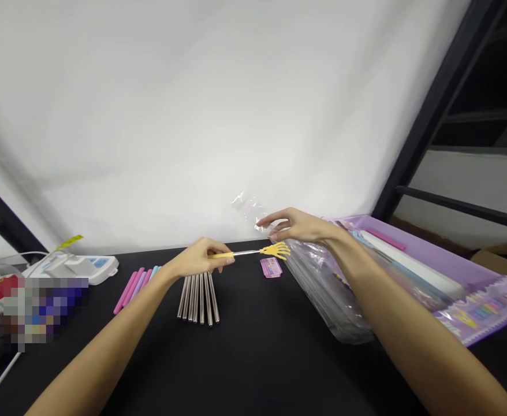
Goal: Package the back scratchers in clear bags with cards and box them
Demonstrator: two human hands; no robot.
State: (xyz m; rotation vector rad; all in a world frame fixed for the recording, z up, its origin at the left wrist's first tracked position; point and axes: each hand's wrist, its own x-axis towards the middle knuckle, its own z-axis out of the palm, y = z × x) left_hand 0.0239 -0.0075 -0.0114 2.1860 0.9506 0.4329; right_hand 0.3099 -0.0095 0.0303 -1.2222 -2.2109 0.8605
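My left hand (201,256) is closed around the yellow handle of a back scratcher (247,252). Its silver shaft lies level and its yellow hand-shaped head points right. To the right, my right hand (294,225) has a crinkled clear plastic wrapper (253,212) at its fingertips, thumb and fingers curved around its near end. Several metal rods (199,297) lie side by side on the black table below my left hand. A small pink card (271,267) rests beneath the scratcher's head. Pink, purple and blue sticks (131,289) are partly hidden by my left forearm.
A stack of clear plastic sleeves (323,289) lies under my right forearm, beside a purple package (487,306) holding a white long item (413,263). A white power strip (101,268) with cables sits at left. A white wall backs the black table (245,358).
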